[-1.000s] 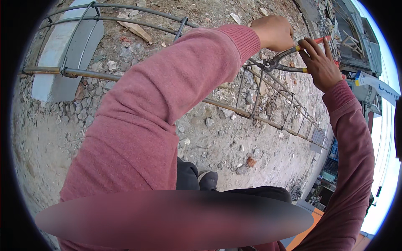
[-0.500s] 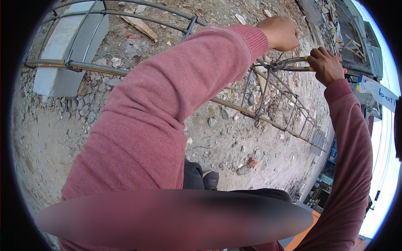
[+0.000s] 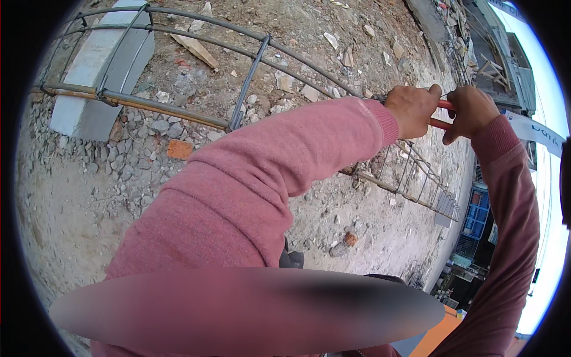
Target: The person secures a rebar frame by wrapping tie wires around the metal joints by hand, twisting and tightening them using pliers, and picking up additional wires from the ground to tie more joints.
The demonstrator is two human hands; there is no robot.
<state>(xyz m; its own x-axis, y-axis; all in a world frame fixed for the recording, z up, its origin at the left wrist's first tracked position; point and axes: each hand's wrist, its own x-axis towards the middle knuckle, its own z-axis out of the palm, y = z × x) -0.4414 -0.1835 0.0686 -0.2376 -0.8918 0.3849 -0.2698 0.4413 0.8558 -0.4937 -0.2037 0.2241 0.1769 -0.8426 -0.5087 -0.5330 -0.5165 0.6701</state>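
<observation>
Both of my hands are at the upper right, close together on a pair of pincers (image 3: 441, 124). Their red handles show between the hands; the jaws are hidden behind my left hand. My left hand (image 3: 411, 112) is closed round the handles nearer the jaw end. My right hand (image 3: 474, 112) grips the handle ends, its thumb pointing down. Beneath the hands runs a long cage of steel reinforcing bars (image 3: 166, 110) with square stirrups (image 3: 249, 80). My left forearm hides part of the cage, and the spot where the jaws meet it cannot be seen.
A pale concrete block (image 3: 83, 77) props the cage at the left; a smaller grey support (image 3: 443, 218) stands at its far end. Rubble, a brick piece (image 3: 179, 149) and a wood offcut (image 3: 199, 50) lie on the ground. My shoe (image 3: 292, 259) shows below.
My left hand has come down from above the cage onto the pincers. The right hand has shifted slightly, and the yellow-and-red handles are now mostly covered. The view has moved a little.
</observation>
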